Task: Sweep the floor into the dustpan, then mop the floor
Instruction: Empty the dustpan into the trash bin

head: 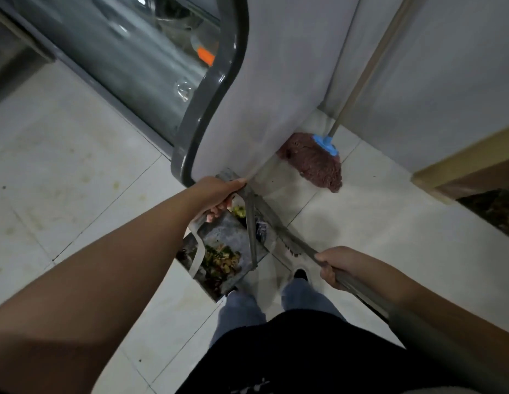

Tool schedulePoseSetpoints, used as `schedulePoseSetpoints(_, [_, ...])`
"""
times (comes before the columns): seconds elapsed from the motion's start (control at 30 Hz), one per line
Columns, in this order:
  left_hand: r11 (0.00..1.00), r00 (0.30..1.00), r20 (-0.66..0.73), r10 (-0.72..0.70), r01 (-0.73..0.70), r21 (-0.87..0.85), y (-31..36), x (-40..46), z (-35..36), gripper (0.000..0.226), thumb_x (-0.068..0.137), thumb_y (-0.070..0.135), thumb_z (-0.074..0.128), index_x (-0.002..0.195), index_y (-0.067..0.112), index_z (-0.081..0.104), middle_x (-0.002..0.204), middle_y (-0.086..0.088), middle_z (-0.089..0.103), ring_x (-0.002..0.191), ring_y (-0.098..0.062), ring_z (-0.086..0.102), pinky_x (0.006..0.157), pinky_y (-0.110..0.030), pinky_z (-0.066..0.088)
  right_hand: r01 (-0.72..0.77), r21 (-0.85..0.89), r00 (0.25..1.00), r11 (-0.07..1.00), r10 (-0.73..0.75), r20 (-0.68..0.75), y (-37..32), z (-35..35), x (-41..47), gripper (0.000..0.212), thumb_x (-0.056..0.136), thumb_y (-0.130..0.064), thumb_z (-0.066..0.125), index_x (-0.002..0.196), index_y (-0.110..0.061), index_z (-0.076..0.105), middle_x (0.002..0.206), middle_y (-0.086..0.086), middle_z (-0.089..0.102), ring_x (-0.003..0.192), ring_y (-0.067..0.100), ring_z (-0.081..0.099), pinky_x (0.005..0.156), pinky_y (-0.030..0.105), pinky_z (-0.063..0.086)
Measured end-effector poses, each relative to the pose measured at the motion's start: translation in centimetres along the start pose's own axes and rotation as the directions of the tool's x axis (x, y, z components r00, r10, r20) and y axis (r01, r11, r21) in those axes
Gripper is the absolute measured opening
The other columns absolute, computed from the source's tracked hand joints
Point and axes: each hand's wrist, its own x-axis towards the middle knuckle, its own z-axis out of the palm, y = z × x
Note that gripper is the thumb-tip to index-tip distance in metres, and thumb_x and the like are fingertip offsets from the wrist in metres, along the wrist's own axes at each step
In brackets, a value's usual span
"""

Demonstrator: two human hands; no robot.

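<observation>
My left hand (216,194) grips the dustpan (219,251) by its upright handle, fingers curled round it, so the pan sits steady on the floor (77,137) and the scraps (219,261) stay inside. My right hand (333,264) is wrapped round the broom handle (358,288), kept low beside the pan. The mop (318,163) leans against the wall behind the fridge (276,81), probably waiting for the mopping step.
</observation>
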Motion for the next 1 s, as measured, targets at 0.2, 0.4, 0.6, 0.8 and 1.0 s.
schedulePoseSetpoints(0.2, [0.998, 0.998, 0.009, -0.056, 0.056, 0.042, 2.3, 2.7, 1.2, 0.056, 0.09, 0.05, 0.05, 0.051, 0.011, 0.043, 0.037, 0.0, 0.035, 0.027, -0.011, 0.028, 0.034, -0.013, 0.023, -0.15, 0.237, 0.973, 0.96, 0.101, 0.209, 0.3, -2.1, 0.3, 0.038, 0.102, -0.02, 0.035, 0.066, -0.008, 0.036, 0.029, 0.003, 0.033, 0.016, 0.006, 0.03, 0.02, 0.009, 0.023])
schedulePoseSetpoints(0.4, [0.986, 0.994, 0.085, -0.068, 0.054, 0.155, 4.3, 5.3, 3.0, 0.052, 0.092, 0.048, 0.047, 0.055, 0.011, 0.042, 0.046, -0.001, 0.033, 0.03, -0.009, 0.027, 0.035, -0.013, 0.023, -0.255, 0.419, 0.943, 0.871, 0.13, 0.305, 1.7, -4.1, 0.6, 0.036, 0.101, -0.022, 0.034, 0.068, -0.009, 0.037, 0.031, 0.001, 0.035, 0.017, 0.005, 0.031, 0.02, 0.01, 0.025])
schedulePoseSetpoints(0.6, [0.976, 0.994, 0.076, -0.08, 0.062, 0.211, 6.8, 6.6, 2.9, 0.054, 0.091, 0.047, 0.049, 0.052, 0.01, 0.042, 0.038, 0.002, 0.032, 0.026, -0.008, 0.026, 0.034, -0.009, 0.022, -0.286, 0.496, 0.943, 0.82, 0.15, 0.297, 2.5, -4.9, 1.8, 0.037, 0.101, -0.023, 0.034, 0.067, -0.011, 0.036, 0.031, 0.0, 0.033, 0.017, 0.005, 0.031, 0.02, 0.01, 0.025])
schedulePoseSetpoints(0.8, [0.961, 0.992, 0.095, -0.079, 0.051, 0.274, 7.3, 7.6, 3.6, 0.053, 0.091, 0.048, 0.049, 0.054, 0.011, 0.042, 0.038, 0.003, 0.031, 0.026, -0.007, 0.025, 0.033, -0.01, 0.021, -0.326, 0.527, 0.94, 0.785, 0.208, 0.27, 2.1, -5.7, 4.0, 0.036, 0.099, -0.024, 0.042, 0.066, -0.012, 0.036, 0.033, 0.002, 0.037, 0.018, 0.006, 0.035, 0.023, 0.008, 0.029])
schedulePoseSetpoints(1.0, [0.957, 0.991, 0.102, -0.082, 0.05, 0.285, 7.2, 8.4, 4.1, 0.054, 0.089, 0.051, 0.051, 0.054, 0.011, 0.044, 0.034, 0.005, 0.032, 0.026, -0.007, 0.027, 0.032, -0.011, 0.023, -0.313, 0.458, 0.946, 0.832, 0.233, 0.223, 1.4, -3.6, 5.8, 0.037, 0.099, -0.021, 0.042, 0.064, -0.01, 0.039, 0.029, 0.004, 0.038, 0.016, 0.007, 0.035, 0.022, 0.009, 0.028])
